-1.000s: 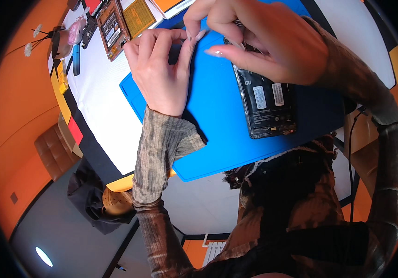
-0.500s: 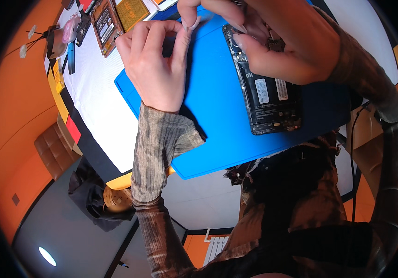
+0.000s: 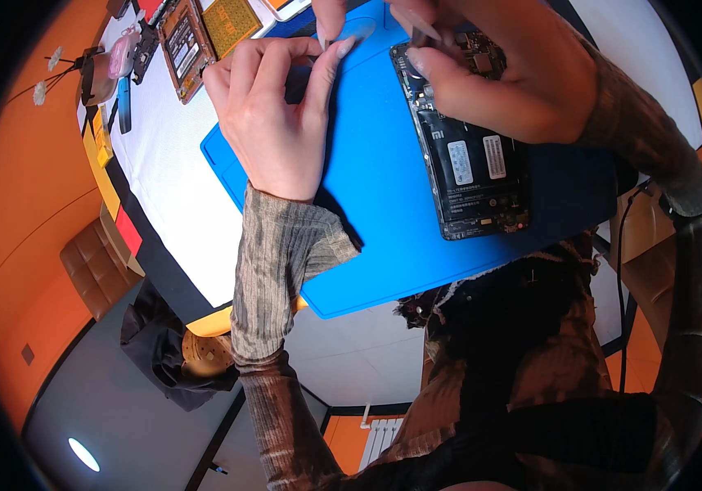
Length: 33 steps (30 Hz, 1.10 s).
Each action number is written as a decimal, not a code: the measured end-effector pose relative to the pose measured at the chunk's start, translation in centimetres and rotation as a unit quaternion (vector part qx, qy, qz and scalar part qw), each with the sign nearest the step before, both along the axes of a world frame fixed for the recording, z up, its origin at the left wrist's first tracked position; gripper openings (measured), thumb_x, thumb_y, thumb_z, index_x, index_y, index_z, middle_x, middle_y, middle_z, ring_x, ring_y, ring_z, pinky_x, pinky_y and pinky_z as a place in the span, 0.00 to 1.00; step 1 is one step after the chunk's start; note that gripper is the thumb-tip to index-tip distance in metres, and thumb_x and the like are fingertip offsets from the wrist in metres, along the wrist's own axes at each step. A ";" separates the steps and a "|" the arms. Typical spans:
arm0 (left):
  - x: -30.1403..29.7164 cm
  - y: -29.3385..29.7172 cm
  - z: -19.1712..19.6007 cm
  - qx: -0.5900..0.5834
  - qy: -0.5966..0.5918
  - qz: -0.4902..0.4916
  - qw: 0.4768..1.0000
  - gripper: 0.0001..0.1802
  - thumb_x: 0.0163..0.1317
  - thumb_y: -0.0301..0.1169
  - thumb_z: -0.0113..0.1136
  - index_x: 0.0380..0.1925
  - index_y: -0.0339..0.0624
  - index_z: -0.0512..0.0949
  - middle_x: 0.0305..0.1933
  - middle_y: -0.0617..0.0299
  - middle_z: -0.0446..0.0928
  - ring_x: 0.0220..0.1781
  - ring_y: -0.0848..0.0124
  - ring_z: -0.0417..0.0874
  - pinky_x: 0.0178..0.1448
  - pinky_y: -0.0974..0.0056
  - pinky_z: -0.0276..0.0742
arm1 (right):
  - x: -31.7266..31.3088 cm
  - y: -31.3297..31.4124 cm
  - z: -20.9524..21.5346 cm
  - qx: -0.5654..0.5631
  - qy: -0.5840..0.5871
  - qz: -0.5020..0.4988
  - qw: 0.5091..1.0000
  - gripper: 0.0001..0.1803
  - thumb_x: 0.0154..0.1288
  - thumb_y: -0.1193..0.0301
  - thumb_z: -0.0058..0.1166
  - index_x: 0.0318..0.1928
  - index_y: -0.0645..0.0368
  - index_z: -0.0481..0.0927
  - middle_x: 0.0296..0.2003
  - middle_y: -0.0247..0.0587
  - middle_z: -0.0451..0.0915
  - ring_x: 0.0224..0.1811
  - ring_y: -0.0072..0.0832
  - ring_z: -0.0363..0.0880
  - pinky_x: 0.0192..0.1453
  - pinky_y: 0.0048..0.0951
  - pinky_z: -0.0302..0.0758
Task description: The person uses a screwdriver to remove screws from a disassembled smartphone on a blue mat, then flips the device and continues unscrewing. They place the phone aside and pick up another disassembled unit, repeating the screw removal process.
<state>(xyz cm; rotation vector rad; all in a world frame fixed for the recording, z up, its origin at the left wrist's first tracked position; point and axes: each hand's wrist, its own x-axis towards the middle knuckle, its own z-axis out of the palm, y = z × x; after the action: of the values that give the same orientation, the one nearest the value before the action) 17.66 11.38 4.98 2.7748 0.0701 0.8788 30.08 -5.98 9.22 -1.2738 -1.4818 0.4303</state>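
An opened phone [image 3: 467, 155] with its back cover off lies on a blue mat [image 3: 384, 221], on the right part of the mat, its dark insides and two small white labels facing up. The right hand [image 3: 502, 78] rests over the far end of the phone, fingers curled and pinching a thin tool whose tip is mostly hidden. The left hand [image 3: 273, 114] lies on the mat just left of the phone, fingers bent and fingertips pressed together near the far edge; whether it grasps anything I cannot tell. The mat sits on a white table [image 3: 167, 188]. Far to the left on the table lie a brown-framed phone part [image 3: 183, 45] and a gold-coloured flat piece [image 3: 232, 20].
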 end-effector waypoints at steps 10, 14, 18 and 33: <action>-0.1 -0.8 0.1 -0.023 0.005 -0.021 0.999 0.06 0.54 0.34 0.69 0.30 0.47 0.84 0.32 0.67 0.74 0.38 0.65 0.67 0.43 0.63 0.67 | 1.6 0.0 -1.6 0.056 -0.008 0.011 0.998 0.15 0.55 0.84 0.45 0.42 0.60 0.60 0.35 0.37 0.61 0.23 0.13 0.55 0.26 0.19 0.56; 0.1 -0.5 0.2 -0.020 0.008 -0.023 1.000 0.06 0.56 0.34 0.66 0.31 0.46 0.84 0.33 0.65 0.75 0.39 0.65 0.67 0.43 0.63 0.67 | 1.5 -0.2 -1.4 0.051 -0.016 -0.010 0.999 0.15 0.55 0.84 0.46 0.42 0.60 0.60 0.35 0.37 0.62 0.23 0.14 0.54 0.26 0.19 0.56; 0.1 -0.3 0.2 -0.022 -0.010 -0.029 0.999 0.07 0.55 0.33 0.63 0.32 0.46 0.84 0.33 0.63 0.75 0.39 0.64 0.67 0.43 0.62 0.66 | 1.2 0.3 -2.0 0.100 -0.014 0.005 0.995 0.15 0.54 0.84 0.47 0.40 0.59 0.59 0.35 0.38 0.62 0.23 0.16 0.54 0.27 0.19 0.59; -0.4 -1.8 1.2 -0.017 0.072 -0.199 0.977 0.25 0.42 0.43 0.75 0.43 0.49 0.85 0.34 0.68 0.70 0.36 0.67 0.64 0.39 0.63 0.62 | 0.7 -0.5 -1.0 0.043 0.037 0.011 0.998 0.16 0.54 0.84 0.46 0.42 0.62 0.59 0.31 0.36 0.58 0.22 0.16 0.55 0.31 0.21 0.63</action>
<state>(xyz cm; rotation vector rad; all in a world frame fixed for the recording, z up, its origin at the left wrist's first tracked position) 17.31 9.61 6.20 2.6738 -0.4258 0.5679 30.78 -6.51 8.20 -1.1630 -1.4386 0.4203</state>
